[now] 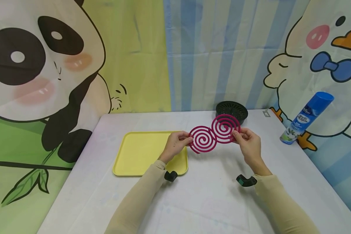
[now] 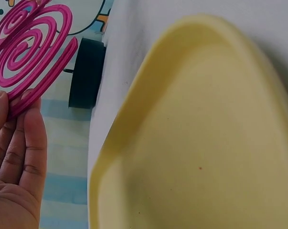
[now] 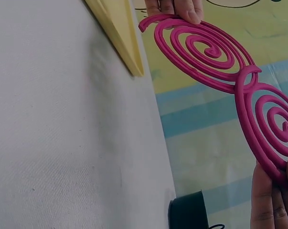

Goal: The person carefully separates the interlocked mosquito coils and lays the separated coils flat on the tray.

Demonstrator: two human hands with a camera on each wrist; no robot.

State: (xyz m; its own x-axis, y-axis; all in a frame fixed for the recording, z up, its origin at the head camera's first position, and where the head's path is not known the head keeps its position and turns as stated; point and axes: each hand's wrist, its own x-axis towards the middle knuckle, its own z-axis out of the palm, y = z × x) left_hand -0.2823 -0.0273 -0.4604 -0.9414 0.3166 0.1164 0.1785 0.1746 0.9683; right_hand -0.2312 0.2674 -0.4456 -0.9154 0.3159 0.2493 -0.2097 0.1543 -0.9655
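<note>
Two magenta mosquito coils are held up above the table, edges meeting in the middle. My left hand (image 1: pixel 175 145) pinches the outer rim of the left coil (image 1: pixel 203 140) between thumb and fingers. The right coil (image 1: pixel 225 128) sits a little higher, and my right hand (image 1: pixel 250 149) grips its right edge. In the right wrist view the rims of the near coil (image 3: pixel 245 125) and the far coil (image 3: pixel 213 51) overlap where they meet. Up close in the left wrist view, the left coil's free outer end (image 2: pixel 62 61) points away from the fingers (image 2: pixel 34 148).
A yellow tray (image 1: pixel 125 138) lies on the white table, partly behind the left hand. Beyond the coils stands a round black container (image 1: pixel 232 109) with a slotted top. A blue spray can (image 1: pixel 307 117) is at the right edge. Cartoon-printed curtains hang behind.
</note>
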